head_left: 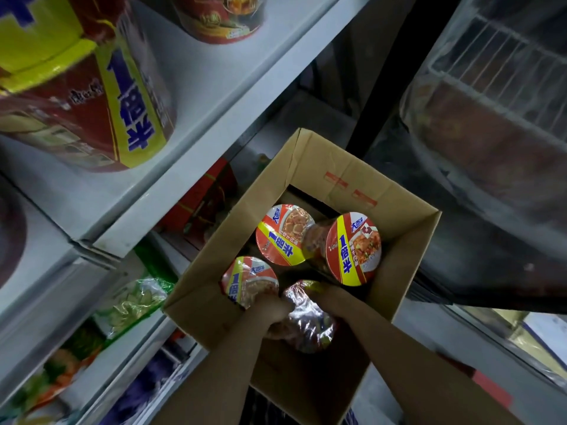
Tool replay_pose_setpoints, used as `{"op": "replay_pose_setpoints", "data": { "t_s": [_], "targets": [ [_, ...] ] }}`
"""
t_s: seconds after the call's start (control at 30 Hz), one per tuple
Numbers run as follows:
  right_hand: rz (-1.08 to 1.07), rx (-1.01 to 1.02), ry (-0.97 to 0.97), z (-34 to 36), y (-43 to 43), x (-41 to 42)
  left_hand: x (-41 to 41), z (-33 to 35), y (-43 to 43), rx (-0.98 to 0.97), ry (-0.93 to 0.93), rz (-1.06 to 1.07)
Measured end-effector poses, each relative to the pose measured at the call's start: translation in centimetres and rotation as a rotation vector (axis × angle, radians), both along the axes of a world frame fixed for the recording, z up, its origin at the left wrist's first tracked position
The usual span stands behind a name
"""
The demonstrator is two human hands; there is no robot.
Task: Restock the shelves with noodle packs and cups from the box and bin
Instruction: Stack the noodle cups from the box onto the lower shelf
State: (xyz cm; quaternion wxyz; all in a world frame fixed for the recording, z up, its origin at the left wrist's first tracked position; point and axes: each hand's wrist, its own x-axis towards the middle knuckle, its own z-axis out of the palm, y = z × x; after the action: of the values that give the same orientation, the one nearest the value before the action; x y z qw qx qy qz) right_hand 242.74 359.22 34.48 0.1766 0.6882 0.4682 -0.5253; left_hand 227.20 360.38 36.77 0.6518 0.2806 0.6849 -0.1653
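Fingers of the left hand [273, 311] curled round the near side of a shrink-wrapped noodle cup [308, 317] lying tilted in the cardboard box [408, 240]; the right hand [322, 294] gripped its far rim, so both hands met on it. Beyond stood three more red-and-yellow cups [283, 234], upright or leaning, below the shelf [214, 96]

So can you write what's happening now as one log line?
step: lifting cup from box | left hand: on cup | right hand: on cup | three cups left
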Motion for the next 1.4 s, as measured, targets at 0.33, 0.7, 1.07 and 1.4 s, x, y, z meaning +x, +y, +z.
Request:
{"op": "replay_pose_setpoints", "data": {
  "t_s": [0.33, 0.7, 1.07, 1.4],
  "targets": [
    [-0.211, -0.073, -0.012, 5.6, 1.1, -0.6, -1.3, 1.8, -2.4, 0.527, 0.126, -0.426],
    [-0.353, 0.165, 0.253, 7.5, -3.2, 1.4, -4.1, 0.9, -5.5, 0.596, 0.233, -0.156],
    [-0.824, 0.201, 0.755, 15.8, -3.2, -0.7, -5.8, 11.3, -1.1, 0.888, 0.072, 0.219],
    [-0.730, 0.364, 0.823, 22.7, -4.3, -1.2, -7.2, 18.3, -2.2, 0.984, 0.006, 0.356]
  ]
}}
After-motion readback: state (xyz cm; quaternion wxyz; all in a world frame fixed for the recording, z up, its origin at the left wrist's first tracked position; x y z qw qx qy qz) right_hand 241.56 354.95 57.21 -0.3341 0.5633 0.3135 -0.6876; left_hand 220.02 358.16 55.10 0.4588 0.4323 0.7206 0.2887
